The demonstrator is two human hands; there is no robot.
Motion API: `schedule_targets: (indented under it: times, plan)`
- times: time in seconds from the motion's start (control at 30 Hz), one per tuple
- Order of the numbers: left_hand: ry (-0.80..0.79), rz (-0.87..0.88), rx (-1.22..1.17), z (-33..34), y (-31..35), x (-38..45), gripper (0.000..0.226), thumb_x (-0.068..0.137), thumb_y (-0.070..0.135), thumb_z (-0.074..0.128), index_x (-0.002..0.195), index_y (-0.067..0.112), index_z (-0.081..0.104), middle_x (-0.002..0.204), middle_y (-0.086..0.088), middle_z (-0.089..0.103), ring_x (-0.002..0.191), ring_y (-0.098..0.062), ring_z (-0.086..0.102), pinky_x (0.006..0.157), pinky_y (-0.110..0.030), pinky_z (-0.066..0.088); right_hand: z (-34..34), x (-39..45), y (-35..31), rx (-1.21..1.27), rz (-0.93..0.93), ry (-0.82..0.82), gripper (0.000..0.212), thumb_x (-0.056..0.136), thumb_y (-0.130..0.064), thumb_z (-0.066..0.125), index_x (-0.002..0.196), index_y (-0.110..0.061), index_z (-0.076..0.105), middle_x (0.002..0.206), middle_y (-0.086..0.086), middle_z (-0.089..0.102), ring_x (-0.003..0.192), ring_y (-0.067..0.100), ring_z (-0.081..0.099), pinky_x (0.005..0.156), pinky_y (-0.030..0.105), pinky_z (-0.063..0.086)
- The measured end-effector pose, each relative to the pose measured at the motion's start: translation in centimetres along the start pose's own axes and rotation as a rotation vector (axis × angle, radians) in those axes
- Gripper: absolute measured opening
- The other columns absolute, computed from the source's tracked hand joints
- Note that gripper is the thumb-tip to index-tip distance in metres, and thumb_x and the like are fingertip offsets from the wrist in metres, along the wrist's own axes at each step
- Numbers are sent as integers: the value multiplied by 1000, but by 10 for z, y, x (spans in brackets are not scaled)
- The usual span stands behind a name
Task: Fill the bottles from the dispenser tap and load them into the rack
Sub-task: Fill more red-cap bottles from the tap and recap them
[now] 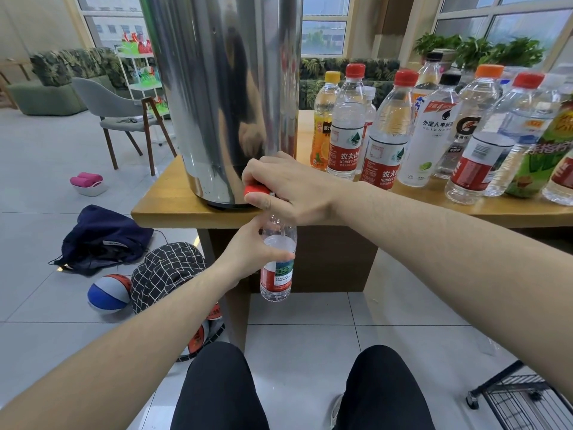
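Observation:
A tall steel dispenser (221, 97) stands at the front left corner of the wooden table (173, 209). My right hand (288, 190) grips the tap at its base, and a red cap (255, 190) shows under the fingers. Below the table edge my left hand (252, 254) holds a clear bottle with a red label (277, 274) upright under the tap. A thin stream of water runs into its open neck, and it is partly filled. A black wire rack (524, 401) on casters sits at the bottom right, mostly cut off.
Several capped bottles (387, 131) stand in a crowd on the table to the right of the dispenser. On the floor at left lie a dark bag (102, 240), a checked bag (164, 271) and a ball (108, 293). A grey chair (117, 113) stands behind. My knees fill the bottom centre.

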State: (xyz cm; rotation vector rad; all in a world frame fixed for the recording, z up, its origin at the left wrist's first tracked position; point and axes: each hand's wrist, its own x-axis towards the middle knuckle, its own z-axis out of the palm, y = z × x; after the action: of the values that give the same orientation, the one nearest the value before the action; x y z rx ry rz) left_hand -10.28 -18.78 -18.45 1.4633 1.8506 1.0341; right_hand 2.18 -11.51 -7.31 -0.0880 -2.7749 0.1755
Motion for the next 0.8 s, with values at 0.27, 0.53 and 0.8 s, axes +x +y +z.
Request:
schedule_targets:
  times: [0.27, 0.53, 0.8]
  plan:
    - [21, -13, -5, 1, 0, 0, 77, 76, 28, 86, 140, 25, 43, 139, 0, 56, 124, -22, 56, 93, -34, 50, 0, 0, -1, -2, -2, 6, 19, 100, -45, 38, 107, -28, 42, 98, -6, 50, 87, 8, 43, 85, 14, 24]
    - [2, -33, -77, 2, 0, -2, 80, 77, 23, 86, 141, 30, 38, 137, 2, 56, 125, -19, 54, 91, -33, 49, 0, 1, -2, 2, 3, 5, 18, 100, -46, 37, 107, -29, 40, 98, -7, 49, 88, 8, 44, 87, 18, 26]
    - [2, -41, -105, 3, 2, -3, 84, 78, 20, 85, 145, 30, 35, 145, 0, 52, 132, -23, 51, 96, -36, 47, 1, 0, 1, 11, 6, 13, 20, 100, -46, 37, 107, -28, 42, 98, -7, 51, 87, 7, 43, 85, 11, 26]
